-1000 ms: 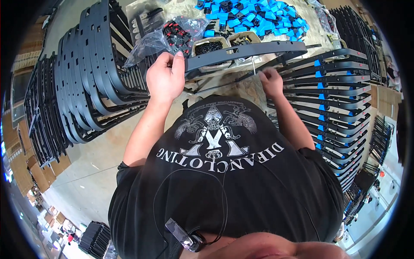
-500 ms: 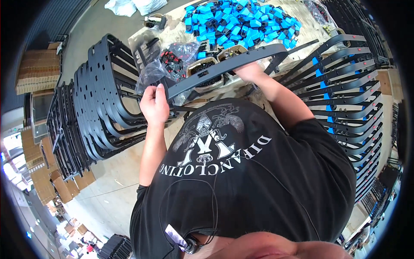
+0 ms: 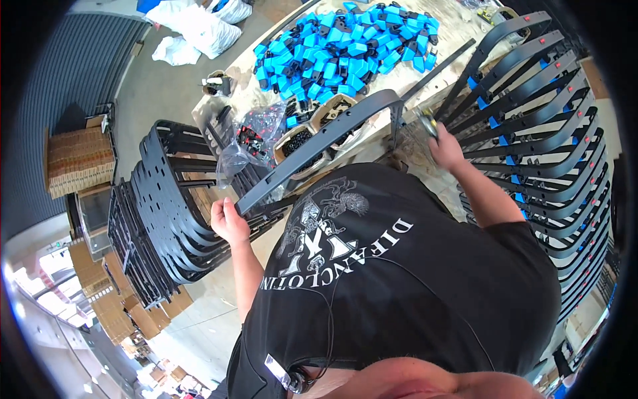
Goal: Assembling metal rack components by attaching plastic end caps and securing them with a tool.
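Note:
My left hand (image 3: 228,221) grips the near end of a long black metal bracket (image 3: 318,147), which runs up and to the right over the table edge. My right hand (image 3: 444,149) is closed around a small tool (image 3: 427,124) beside the bracket's bent far end. My black printed shirt fills the lower middle of the view and hides what lies below it.
A heap of blue and black plastic parts (image 3: 345,40) covers the table (image 3: 449,36). A clear bag of small parts (image 3: 249,139) and tubs of black fasteners (image 3: 299,138) sit near its edge. Stacked black frames stand left (image 3: 166,219) and right (image 3: 538,120). Cardboard boxes (image 3: 76,159) lie far left.
The view has swung right and the bracket now tilts more steeply. My left hand has slid down and left along it. My right hand has moved out to its far end.

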Demonstrator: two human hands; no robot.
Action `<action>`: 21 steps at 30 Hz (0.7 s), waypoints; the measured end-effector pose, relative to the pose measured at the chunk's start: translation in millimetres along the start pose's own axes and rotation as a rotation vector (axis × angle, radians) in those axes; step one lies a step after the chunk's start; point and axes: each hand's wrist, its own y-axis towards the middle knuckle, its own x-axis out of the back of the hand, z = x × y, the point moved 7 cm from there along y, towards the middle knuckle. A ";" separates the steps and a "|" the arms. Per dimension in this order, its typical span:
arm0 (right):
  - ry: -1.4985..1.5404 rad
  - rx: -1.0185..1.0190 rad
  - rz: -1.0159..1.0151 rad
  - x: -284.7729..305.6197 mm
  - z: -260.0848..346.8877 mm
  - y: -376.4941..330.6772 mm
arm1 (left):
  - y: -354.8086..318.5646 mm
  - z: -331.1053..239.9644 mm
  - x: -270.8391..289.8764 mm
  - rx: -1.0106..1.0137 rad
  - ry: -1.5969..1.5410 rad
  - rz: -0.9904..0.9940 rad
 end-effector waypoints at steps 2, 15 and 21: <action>-0.049 0.049 -0.005 -2.4 21.6 48.2 | -1.3 -7.3 -4.6 -0.012 -0.002 0.000; -0.346 0.110 -0.030 -13.1 47.3 114.4 | -4.6 2.4 -0.4 0.018 -0.033 -0.018; -0.271 0.240 -0.083 -1.3 43.7 55.5 | 1.9 -12.7 -2.0 -0.051 0.060 -0.015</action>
